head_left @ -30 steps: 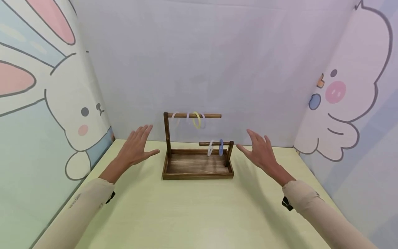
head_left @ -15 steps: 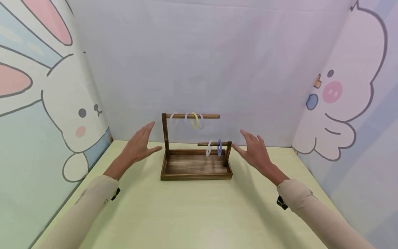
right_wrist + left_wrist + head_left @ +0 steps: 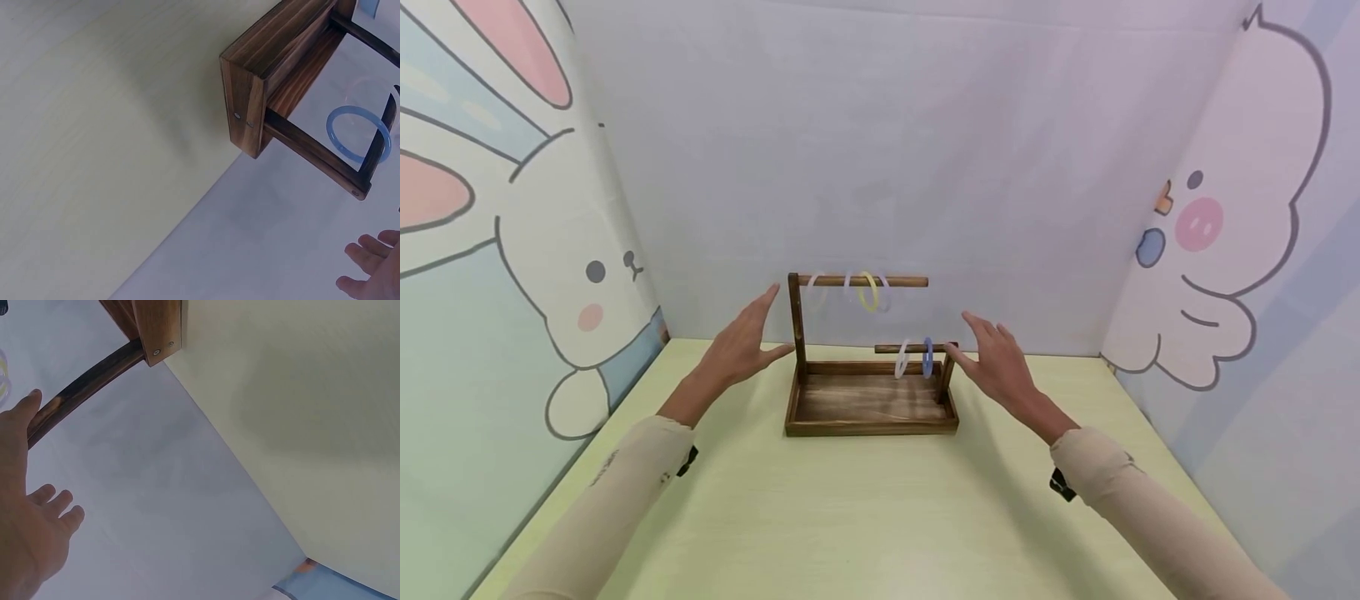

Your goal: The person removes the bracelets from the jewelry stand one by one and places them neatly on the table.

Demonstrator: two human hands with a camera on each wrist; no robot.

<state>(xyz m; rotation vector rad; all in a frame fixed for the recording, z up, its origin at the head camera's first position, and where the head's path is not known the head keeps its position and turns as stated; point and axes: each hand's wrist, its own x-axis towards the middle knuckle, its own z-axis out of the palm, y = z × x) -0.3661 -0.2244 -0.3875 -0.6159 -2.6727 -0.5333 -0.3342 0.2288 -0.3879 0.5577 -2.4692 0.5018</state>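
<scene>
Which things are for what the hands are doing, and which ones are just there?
Probably for the job, since both hands reach towards them:
wooden stand
blue ring and white ring on the lower bar
yellow ring and pale rings on the upper bar

Just there:
table
bunny picture
bird picture
back wall

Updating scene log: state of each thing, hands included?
Wooden two-bar rack: upright on table.
Yellow ring: hanging on upper bar.
Three pale rings: also hanging there.
White ring: hanging on lower bar.
Blue ring: likewise hanging there.
Left grip: spread, empty; rack contact unclear.
Right grip: spread, empty, off rack.
</scene>
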